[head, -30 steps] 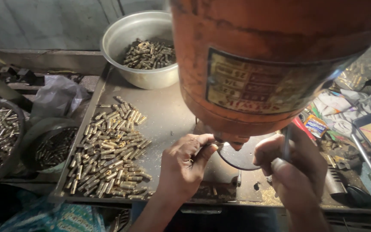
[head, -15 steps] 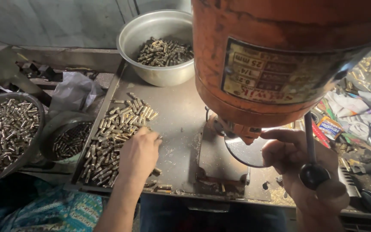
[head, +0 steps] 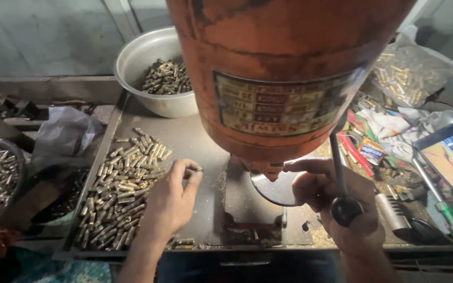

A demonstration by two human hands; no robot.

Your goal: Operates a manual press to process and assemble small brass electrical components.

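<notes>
Head view, left hand (head: 171, 202) pinching a small brass piece (head: 197, 169) beside the heap of brass pieces (head: 124, 183) on the metal tray (head: 200, 141), right hand (head: 336, 204) loosely curled under the orange drill press (head: 284, 73), lever knob (head: 346, 209) hiding its palm.

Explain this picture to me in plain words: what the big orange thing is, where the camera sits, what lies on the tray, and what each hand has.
The camera sits on the person's head, looking down at both hands. The orange machine head looks like a bench press or drill; its lever with a black knob hangs in front of the right hand, which rests below it near the round base plate. The left hand pinches one small brass piece beside a pile of brass pieces on the metal tray. A steel bowl behind holds more pieces. A phone lies at the right.
</notes>
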